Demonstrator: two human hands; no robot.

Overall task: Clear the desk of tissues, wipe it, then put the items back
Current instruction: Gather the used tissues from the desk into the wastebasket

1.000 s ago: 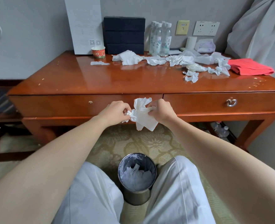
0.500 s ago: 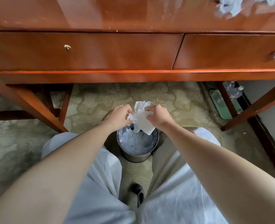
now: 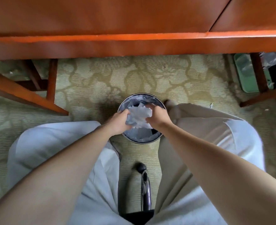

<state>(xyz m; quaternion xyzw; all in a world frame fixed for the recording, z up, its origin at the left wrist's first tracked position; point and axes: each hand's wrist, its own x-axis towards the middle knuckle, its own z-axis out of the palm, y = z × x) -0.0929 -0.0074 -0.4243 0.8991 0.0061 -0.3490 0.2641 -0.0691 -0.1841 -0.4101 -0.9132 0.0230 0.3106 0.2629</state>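
Tissues (image 3: 139,116), a crumpled white wad of them, and we have them right over the mouth of the round, dark metal waste bin (image 3: 142,141) at the centre of our view. We have both hands on that wad. Our left hand (image 3: 117,123) comes in from eight o'clock with its fingers curled into the paper's near-left side. Our right hand (image 3: 157,116) closes on it from three o'clock, fingers bent over the top edge. So it is a two-handed grip, the wad squeezed between our palms. Whether its underside touches what lies in the bin, we cannot tell. Inside the bin, towards its six o'clock, we see a pale liner and more white paper below our hands. The bin stands on the beige-green patterned carpet (image 3: 109,78), between our knees in loose white trousers (image 3: 53,143). At twelve o'clock the front of the glossy reddish-brown wooden desk (image 3: 101,18) fills the top of the view, and we see only its drawer fronts and lower rail from here. One slanted desk leg (image 3: 25,95) runs across at nine o'clock. Out at two o'clock, under the desk, a pale green plastic tray (image 3: 245,75) lies on the floor, well apart from the bin. At six o'clock, between our thighs, a chrome chair leg with a black castor (image 3: 144,184) points up towards the bin.
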